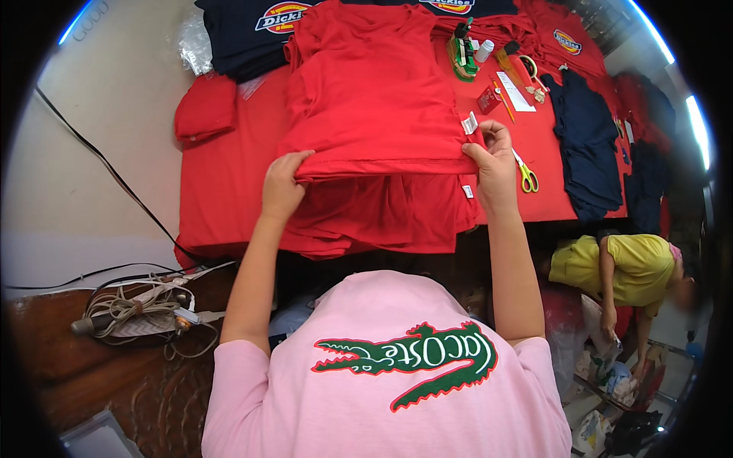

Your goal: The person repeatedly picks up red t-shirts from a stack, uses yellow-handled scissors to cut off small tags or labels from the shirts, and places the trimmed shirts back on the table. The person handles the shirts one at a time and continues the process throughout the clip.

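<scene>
A red shirt is spread before me, its hem raised toward me over the table edge. My left hand is closed on the hem's left corner. My right hand pinches the right corner, thumb and finger together, beside a small white label on the side seam. Below the raised hem hangs more red cloth with another white label. Scissors with yellow handles lie just right of my right hand.
On the red-covered table are a folded red garment, a green tape dispenser, a white spool, an orange pencil and dark garments. Cables lie at lower left. A person in yellow bends at right.
</scene>
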The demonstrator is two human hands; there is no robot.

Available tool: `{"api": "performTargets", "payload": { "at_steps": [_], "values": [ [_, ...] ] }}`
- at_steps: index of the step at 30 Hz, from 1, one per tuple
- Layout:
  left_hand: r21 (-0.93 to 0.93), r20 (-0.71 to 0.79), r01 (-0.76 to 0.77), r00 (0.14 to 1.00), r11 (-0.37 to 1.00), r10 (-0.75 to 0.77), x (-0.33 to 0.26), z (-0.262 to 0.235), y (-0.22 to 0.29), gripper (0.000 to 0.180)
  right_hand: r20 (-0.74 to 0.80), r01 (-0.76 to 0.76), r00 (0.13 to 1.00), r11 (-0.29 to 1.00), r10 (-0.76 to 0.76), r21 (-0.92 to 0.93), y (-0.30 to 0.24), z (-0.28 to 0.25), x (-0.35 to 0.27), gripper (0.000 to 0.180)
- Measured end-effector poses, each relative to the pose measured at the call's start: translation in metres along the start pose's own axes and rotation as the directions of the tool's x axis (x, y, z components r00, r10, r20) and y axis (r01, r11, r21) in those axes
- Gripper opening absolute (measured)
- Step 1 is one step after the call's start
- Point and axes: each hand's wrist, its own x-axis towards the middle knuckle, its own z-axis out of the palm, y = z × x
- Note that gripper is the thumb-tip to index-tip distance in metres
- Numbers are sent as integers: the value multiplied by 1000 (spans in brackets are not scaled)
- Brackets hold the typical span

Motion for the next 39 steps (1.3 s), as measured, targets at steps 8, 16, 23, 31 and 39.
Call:
{"api": "performTargets", "payload": {
  "at_steps": [8,16,23,31,39],
  "values": [
    [110,-148,-197,966,974,212,62,-101,21,46,195,103,979,962,-53,-253,-20,-24,2,28],
    [-23,682,107,729,994,-63,22,-89,-13,45,408,301,907,522,102,-798,61,-57,-85,58],
    [-176,437,-180,867,968,240,-31,15,77,70,440,392,882,257,170,-883,84,-70,-102,34],
    [-249,131,-291,935,924,329,-36,52,67,42,370,375,925,375,-88,-848,4,-34,-35,18],
    [246,49,-196,981,949,190,2,-1,-33,8,335,422,906,537,-258,-730,20,-74,-34,38]
  ]
}}
